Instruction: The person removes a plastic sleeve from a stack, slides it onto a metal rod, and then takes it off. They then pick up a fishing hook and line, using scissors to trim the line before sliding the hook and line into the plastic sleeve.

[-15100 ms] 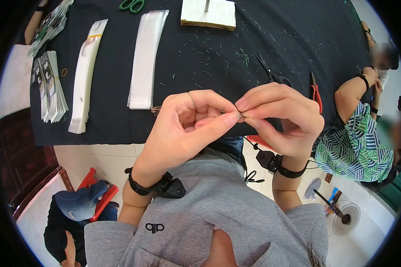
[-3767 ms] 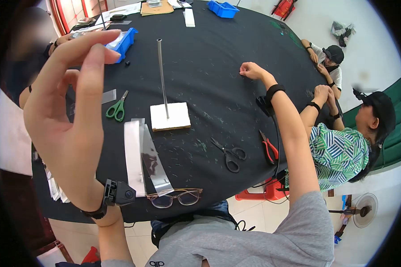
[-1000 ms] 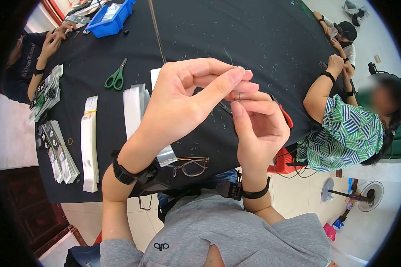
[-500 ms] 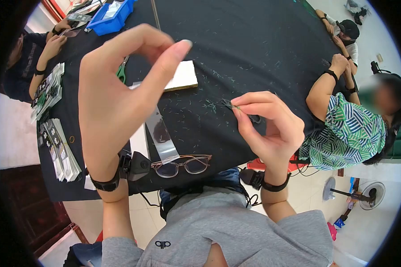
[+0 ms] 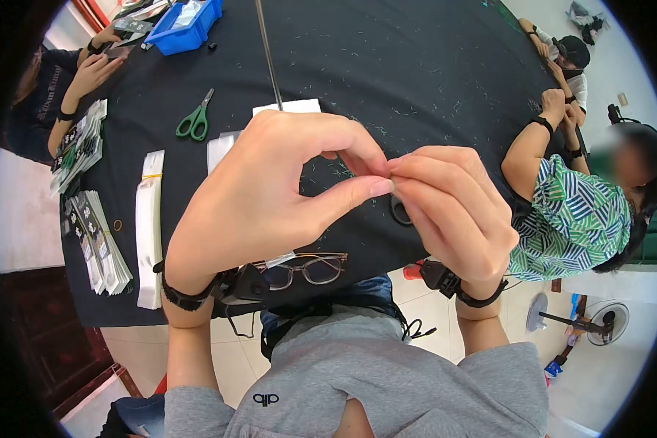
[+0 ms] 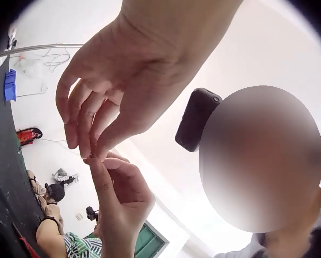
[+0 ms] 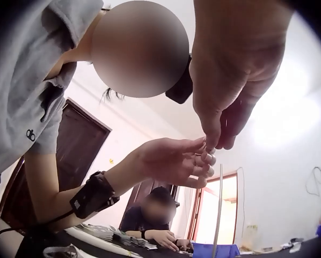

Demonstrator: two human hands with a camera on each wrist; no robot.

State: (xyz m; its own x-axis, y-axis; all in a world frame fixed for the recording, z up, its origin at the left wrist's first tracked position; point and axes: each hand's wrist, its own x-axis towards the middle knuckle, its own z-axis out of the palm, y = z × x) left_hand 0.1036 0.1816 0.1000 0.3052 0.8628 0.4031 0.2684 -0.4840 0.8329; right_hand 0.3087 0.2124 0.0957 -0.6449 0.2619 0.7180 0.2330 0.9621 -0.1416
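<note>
My left hand (image 5: 263, 186) and right hand (image 5: 460, 204) meet fingertip to fingertip above the front of the black-covered table. Thumb and fingers of each pinch together at one small spot, where the green thread seen earlier is almost wholly hidden. In the left wrist view the left hand (image 6: 133, 80) comes down from above onto the tips of the right hand (image 6: 123, 193). From the right wrist, the left hand (image 7: 171, 161) appears below the right hand (image 7: 235, 80), their tips touching. Black scissors (image 5: 400, 210) lie partly hidden behind the right hand.
Eyeglasses (image 5: 321, 270) lie at the front edge. A metal rod (image 5: 269, 55) rises from a white block (image 5: 299, 106). Green scissors (image 5: 193, 124), clear sleeves (image 5: 150, 226), printed packets (image 5: 98, 241) and a blue bin (image 5: 186, 33) are to the left. People sit at both sides.
A second ago the hands were together with a thread showing; then the left hand swung away to the left while the right kept the green thread. Now the left is back at the right's fingertips.
</note>
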